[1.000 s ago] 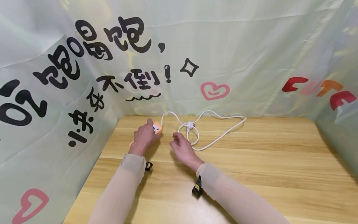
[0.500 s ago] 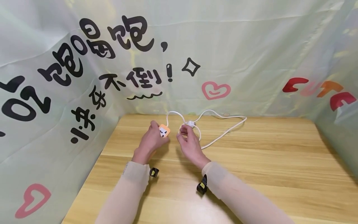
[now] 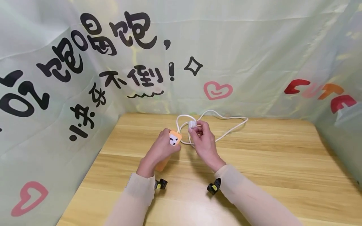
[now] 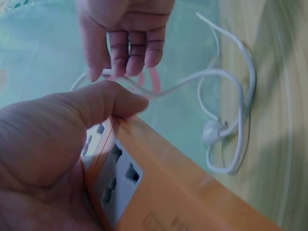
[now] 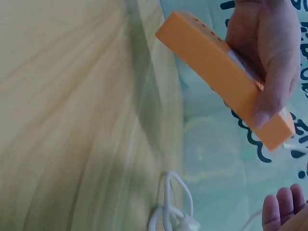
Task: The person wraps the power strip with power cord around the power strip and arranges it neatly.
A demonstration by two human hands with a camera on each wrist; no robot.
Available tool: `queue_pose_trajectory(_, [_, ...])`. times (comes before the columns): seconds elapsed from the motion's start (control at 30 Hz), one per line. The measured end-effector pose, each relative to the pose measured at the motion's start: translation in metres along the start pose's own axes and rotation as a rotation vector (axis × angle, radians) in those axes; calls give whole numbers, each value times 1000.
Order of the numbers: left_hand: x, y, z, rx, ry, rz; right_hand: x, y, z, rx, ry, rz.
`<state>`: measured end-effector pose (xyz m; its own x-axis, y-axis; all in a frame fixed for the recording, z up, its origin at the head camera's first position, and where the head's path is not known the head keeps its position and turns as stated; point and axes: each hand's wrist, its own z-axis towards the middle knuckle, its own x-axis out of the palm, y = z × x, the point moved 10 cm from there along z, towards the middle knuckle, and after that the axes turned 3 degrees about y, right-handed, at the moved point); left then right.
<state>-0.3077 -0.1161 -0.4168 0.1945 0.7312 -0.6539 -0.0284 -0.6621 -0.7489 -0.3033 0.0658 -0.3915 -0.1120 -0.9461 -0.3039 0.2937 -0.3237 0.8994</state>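
An orange power strip with white socket panels (image 4: 118, 183) is in my left hand (image 3: 161, 146), tilted and lifted off the table, the thumb across it. Its white cable (image 4: 192, 77) leaves the far end. My right hand (image 3: 205, 136) is just right of the strip, fingers bent. The thumb and forefinger tips are right at the cable in the left wrist view; I cannot tell whether they pinch it. A white plug (image 4: 211, 132) lies on the table beyond, apart from the right hand, though they overlap in the head view.
The wooden tabletop (image 3: 268, 172) runs to a pale green cloth backdrop (image 3: 254, 62) at the back and sides, with lettering and hearts on it. A slack loop of cable (image 3: 232, 128) lies at the back, right of the right hand.
My left hand has moved right and towards me with the power strip, which is now tilted up. My right hand has moved right and up to the cable near the plug.
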Motion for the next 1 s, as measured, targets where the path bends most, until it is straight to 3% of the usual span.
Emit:
queue_pose_trajectory(0.23, [27, -15, -15, 54, 151, -130, -34, -1, -6, -58, -45, -107])
queue_pose_trajectory(0.5, [47, -25, -20, 150, 285, -150, -73, -9, -12, -51, -98, -113])
queue_pose_trajectory(0.57, [50, -25, -19, 172, 314, -158, -83, -13, -12, -38, -110, -53])
queue_pose_trajectory(0.73, [48, -25, -20, 222, 344, -151, -99, -13, -9, -43, -76, 328])
queue_pose_trajectory(0.8, [47, -25, -20, 223, 347, -153, -102, -9, -10, -50, -43, 431])
queue_pose_trajectory(0.87, [45, -24, -20, 211, 343, -160, -106, -5, -12, -58, -17, 405])
queue_pose_trajectory(1.0, [41, -22, -21, 173, 348, -189, -117, 2, -13, -83, -12, 127])
